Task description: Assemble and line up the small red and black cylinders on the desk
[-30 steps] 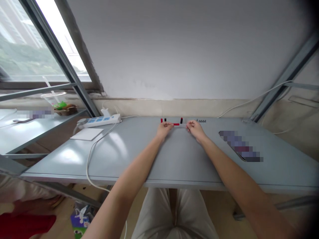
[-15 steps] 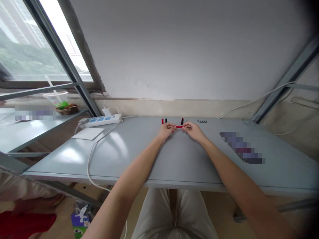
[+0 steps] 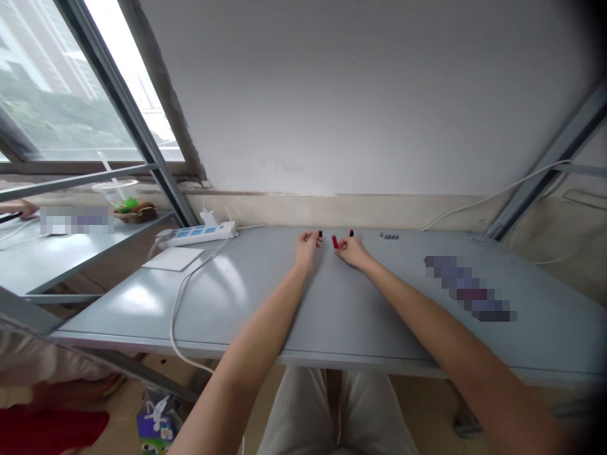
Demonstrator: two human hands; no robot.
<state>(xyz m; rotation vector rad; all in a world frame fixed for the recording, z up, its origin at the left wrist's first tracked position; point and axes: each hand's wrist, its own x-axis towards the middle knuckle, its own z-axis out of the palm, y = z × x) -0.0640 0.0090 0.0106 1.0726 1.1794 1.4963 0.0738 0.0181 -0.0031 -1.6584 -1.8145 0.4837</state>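
Note:
My left hand (image 3: 307,249) is at the back of the grey desk, its fingers closed in a pinch. Whatever they hold is hidden by the hand. Just right of its fingertips a short black cylinder (image 3: 320,234) stands upright. My right hand (image 3: 353,251) pinches a short red cylinder (image 3: 334,242), which is tilted near upright. Behind the right hand stands a dark cylinder with a red top (image 3: 351,233), partly covered by the fingers. Several small metal pieces (image 3: 389,237) lie in a row farther right.
On the right of the desk (image 3: 370,303) lies a blurred-out phone-shaped object (image 3: 467,287). A white power strip (image 3: 202,234), a flat white square (image 3: 173,258) and a loose cable (image 3: 176,303) are on the left. Another person's hand (image 3: 23,207) shows at the neighbouring desk.
My hands have moved apart. The red cylinder, held level between both hands before, is now in my right hand only and tilted up. My left hand has closed near the standing cylinders, hiding the red one.

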